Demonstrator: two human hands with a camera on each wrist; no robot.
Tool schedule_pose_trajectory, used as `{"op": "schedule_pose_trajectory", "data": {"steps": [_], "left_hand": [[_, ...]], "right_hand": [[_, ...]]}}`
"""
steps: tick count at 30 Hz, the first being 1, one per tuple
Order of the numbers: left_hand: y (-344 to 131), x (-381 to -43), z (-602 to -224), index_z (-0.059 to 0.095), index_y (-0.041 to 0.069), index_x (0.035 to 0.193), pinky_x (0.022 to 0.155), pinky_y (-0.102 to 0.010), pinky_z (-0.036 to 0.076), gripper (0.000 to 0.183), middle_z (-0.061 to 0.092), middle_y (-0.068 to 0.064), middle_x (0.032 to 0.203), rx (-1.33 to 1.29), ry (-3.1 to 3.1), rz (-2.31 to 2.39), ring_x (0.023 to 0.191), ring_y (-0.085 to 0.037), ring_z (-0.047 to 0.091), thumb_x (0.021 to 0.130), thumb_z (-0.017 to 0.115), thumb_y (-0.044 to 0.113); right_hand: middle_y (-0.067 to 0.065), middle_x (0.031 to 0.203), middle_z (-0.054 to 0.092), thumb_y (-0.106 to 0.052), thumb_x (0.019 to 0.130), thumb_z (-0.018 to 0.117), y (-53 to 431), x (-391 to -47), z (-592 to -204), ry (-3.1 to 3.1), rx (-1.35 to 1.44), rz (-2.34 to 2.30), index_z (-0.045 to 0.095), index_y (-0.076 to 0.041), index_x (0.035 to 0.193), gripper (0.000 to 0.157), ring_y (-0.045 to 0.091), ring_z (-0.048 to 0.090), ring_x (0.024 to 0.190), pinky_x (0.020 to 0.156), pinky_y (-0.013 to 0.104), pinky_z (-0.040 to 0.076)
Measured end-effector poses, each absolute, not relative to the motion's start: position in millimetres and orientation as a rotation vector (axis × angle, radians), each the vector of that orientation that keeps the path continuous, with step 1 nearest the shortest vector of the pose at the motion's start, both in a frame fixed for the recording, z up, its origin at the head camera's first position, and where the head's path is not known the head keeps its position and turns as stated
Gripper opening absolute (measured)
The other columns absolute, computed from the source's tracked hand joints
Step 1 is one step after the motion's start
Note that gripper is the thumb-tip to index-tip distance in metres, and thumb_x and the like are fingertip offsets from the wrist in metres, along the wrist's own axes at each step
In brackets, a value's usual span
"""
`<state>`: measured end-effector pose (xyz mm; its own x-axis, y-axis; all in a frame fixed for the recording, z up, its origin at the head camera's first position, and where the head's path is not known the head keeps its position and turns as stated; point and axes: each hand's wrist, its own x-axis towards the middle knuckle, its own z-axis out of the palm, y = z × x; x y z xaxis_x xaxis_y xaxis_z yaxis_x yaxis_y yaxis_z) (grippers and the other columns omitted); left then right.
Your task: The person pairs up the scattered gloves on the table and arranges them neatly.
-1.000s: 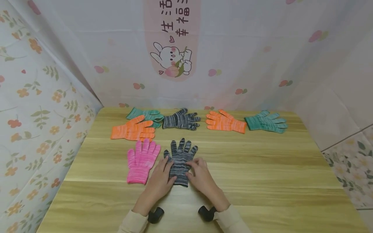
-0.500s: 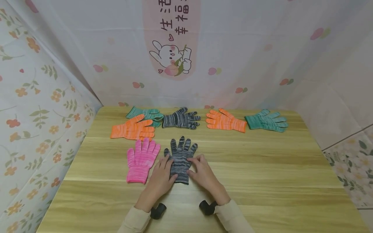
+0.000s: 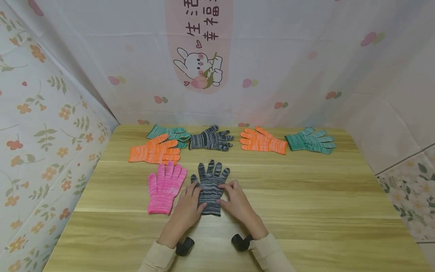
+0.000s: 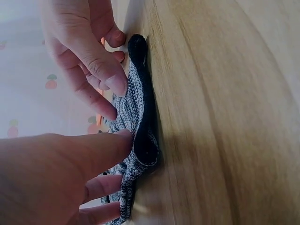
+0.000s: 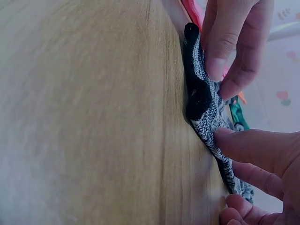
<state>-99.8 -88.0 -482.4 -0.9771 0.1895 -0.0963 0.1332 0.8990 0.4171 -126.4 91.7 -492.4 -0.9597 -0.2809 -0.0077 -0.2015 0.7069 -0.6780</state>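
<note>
A grey-and-black striped knit glove point(image 3: 210, 192) lies flat on the table, fingers pointing away from me. My left hand point(image 3: 187, 207) rests at its left edge, thumb on the cuff area and fingers near the glove's thumb. On the opposite side my right hand point(image 3: 238, 202) touches the glove with thumb and index finger, other fingers bent loosely. Both wrist views show the glove's dark cuff point(image 4: 146, 108) slightly raised, its opening facing me. Just left of it lies a pink glove point(image 3: 164, 190), fingers also pointing away.
Along the wooden table's point(image 3: 306, 226) far side lie an orange glove point(image 3: 154, 149) overlapping a green glove point(image 3: 170, 133), a second grey-striped glove point(image 3: 209, 139), another orange glove point(image 3: 263, 141) and another green glove point(image 3: 310, 141). Patterned cloth point(image 3: 289, 64) hangs behind.
Hardly anything differs. Both hands stay on the striped glove, with only a slight shift of the hands and the camera view; the other gloves lie as before.
</note>
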Motion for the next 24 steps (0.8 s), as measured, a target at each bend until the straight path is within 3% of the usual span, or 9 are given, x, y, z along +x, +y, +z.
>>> {"op": "schedule_pose_trajectory", "data": {"steps": [8,14,24], "left_hand": [[-83.0,-104.2,-478.9,0.048,-0.003,0.126,0.103,-0.051,0.038,0.052,0.038,-0.025,0.138,0.250,2.987,0.587,0.128,-0.041,0.037,0.088,0.064,0.029],[-64.9,-122.6,-475.8,0.044,-0.007,0.133,0.110,-0.045,0.031,0.056,0.038,-0.023,0.142,0.401,3.019,0.384,0.133,-0.039,0.034,0.091,0.058,0.027],[-46.9,-140.4,-490.0,0.034,0.000,0.142,0.109,-0.046,0.033,0.060,0.032,-0.016,0.149,0.428,2.987,0.253,0.137,-0.036,0.030,0.096,0.048,0.036]], "right_hand": [[0.007,0.098,0.045,-0.018,0.076,0.075,93.3,-126.1,-490.6,2.798,-0.398,-1.099,0.063,-0.008,0.115,0.042,0.021,0.047,0.090,0.081,0.038,0.044],[0.006,0.098,0.045,-0.017,0.076,0.076,94.3,-126.6,-490.2,2.790,-0.376,-1.105,0.063,-0.008,0.115,0.042,0.020,0.046,0.090,0.081,0.038,0.044],[0.008,0.099,0.047,-0.016,0.074,0.077,93.4,-127.9,-496.7,2.819,-0.435,-1.077,0.063,-0.004,0.115,0.044,0.022,0.049,0.092,0.082,0.040,0.045]]}}
